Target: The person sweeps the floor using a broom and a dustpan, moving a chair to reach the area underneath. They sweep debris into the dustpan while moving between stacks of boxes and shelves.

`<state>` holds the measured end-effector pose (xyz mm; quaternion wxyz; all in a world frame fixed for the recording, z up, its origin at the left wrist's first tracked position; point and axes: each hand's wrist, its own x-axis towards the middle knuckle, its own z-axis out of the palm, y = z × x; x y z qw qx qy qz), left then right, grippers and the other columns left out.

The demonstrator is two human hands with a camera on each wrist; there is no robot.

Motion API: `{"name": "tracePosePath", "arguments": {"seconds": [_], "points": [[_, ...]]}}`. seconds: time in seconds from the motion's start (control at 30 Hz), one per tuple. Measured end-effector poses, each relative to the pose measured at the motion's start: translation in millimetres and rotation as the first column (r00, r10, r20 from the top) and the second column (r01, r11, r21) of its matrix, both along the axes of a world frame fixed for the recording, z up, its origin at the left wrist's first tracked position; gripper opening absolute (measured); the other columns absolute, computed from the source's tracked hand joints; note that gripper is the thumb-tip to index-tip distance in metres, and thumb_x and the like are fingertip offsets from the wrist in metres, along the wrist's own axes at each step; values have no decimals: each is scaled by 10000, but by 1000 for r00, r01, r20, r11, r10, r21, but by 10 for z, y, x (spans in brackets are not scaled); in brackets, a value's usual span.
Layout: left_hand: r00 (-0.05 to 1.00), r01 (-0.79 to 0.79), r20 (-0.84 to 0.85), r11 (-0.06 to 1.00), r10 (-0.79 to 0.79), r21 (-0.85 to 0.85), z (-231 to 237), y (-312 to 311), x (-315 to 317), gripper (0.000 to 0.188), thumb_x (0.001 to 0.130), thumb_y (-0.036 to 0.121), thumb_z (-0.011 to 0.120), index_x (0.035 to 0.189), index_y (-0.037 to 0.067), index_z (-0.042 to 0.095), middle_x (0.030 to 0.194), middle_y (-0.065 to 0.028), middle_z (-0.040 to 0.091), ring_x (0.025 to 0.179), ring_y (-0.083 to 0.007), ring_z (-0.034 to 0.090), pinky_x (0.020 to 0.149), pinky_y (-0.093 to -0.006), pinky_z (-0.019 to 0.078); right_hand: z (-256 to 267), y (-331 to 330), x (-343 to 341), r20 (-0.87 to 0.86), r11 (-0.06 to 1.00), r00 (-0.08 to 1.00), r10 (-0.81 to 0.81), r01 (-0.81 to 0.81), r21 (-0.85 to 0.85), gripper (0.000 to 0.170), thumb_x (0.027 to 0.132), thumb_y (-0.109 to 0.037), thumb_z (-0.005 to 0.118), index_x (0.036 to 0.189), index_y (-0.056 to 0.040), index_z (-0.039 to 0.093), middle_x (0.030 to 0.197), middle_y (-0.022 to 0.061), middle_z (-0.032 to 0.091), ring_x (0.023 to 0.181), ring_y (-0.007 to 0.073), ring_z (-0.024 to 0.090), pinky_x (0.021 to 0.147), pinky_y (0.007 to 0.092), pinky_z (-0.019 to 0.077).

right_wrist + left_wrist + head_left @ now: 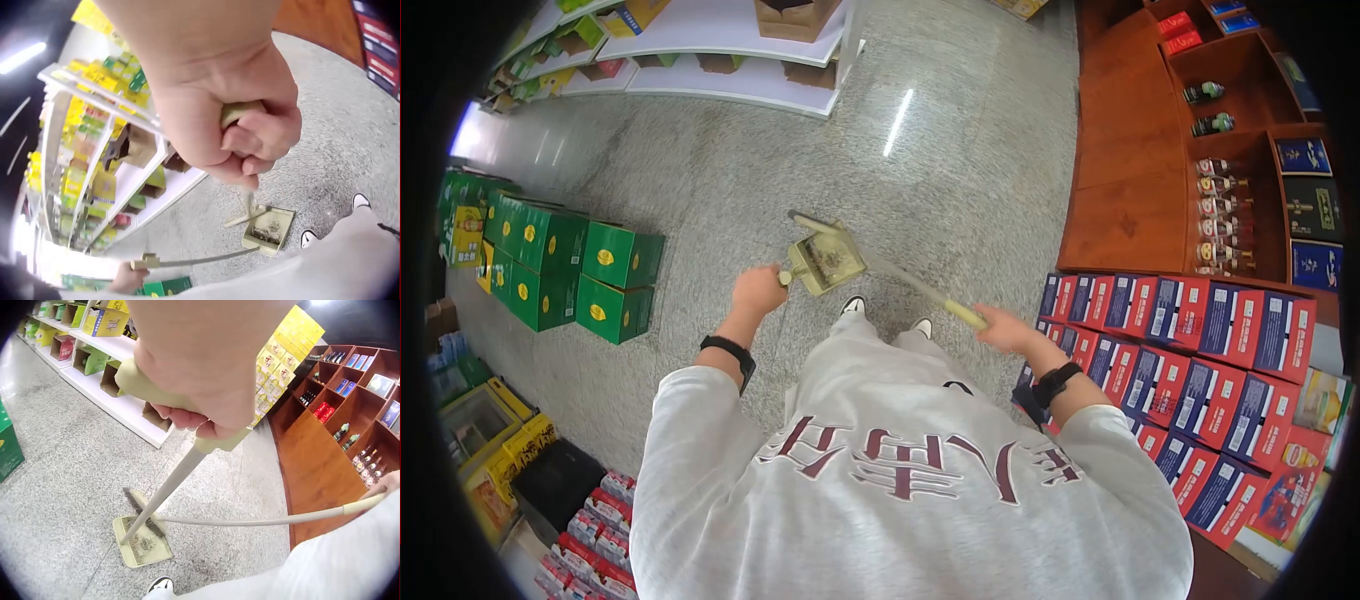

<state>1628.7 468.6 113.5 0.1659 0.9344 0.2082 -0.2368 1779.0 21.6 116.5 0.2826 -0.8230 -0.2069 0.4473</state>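
My left hand (pixel 758 292) grips the handle top of a pale yellow-green long-handled dustpan (pixel 153 557), fingers curled round it. The pan rests on the floor just in front of the shoes, with dark debris inside. My right hand (pixel 1005 330) holds the upper end of a broom handle (pixel 965 313), fist wrapped round it as the right wrist view shows. The handle slants down across to the dustpan. In the left wrist view the dark-bristled broom head (pixel 141 507) lies over the pan's edge, partly hidden behind the dustpan's grey pole (pixel 172 481).
Speckled grey floor (pixel 960 180) surrounds the feet. Green cartons (pixel 540 260) are stacked at left, red-and-blue boxes (pixel 1180 310) at right. White shelves (pixel 730 85) stand ahead on the left; a brown wooden cabinet (pixel 1125 160) with bottles lines the right.
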Motion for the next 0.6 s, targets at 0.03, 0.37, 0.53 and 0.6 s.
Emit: {"name": "tracePosePath", "arguments": {"seconds": [0.03,0.37,0.53,0.6], "points": [[1000,-28,-10,1000,28,4,10,-16,5,196,734,221,542,857,94,626,831,-138,644,801,-310,620,695,-412,495,-239,-135,-44,570,927,776,270,-370,66,538,748,-33,541,1268,-55,401,662,57,472,437,132,410,352,282,315],[999,7,-41,994,-3,111,-157,-25,-12,208,746,265,566,843,87,609,817,-139,645,784,-332,616,684,-430,493,76,97,166,-700,888,569,-432,405,-219,351,765,-34,524,1112,-55,475,612,13,449,398,95,379,336,243,274],[1000,-21,-10,994,22,103,-129,-12,17,226,720,262,600,860,85,609,791,-158,638,765,-353,610,676,-442,489,796,-853,347,-658,856,589,-470,487,-175,451,762,-46,575,1198,-71,460,579,-35,392,385,46,310,334,203,218],[999,-12,-40,992,17,128,-84,-132,162,249,720,278,605,884,91,614,814,-149,647,776,-344,618,689,-432,494,1013,-1265,465,-687,830,548,-477,538,-147,400,744,-54,565,1140,-106,542,571,-41,409,409,56,336,353,219,245]]}}
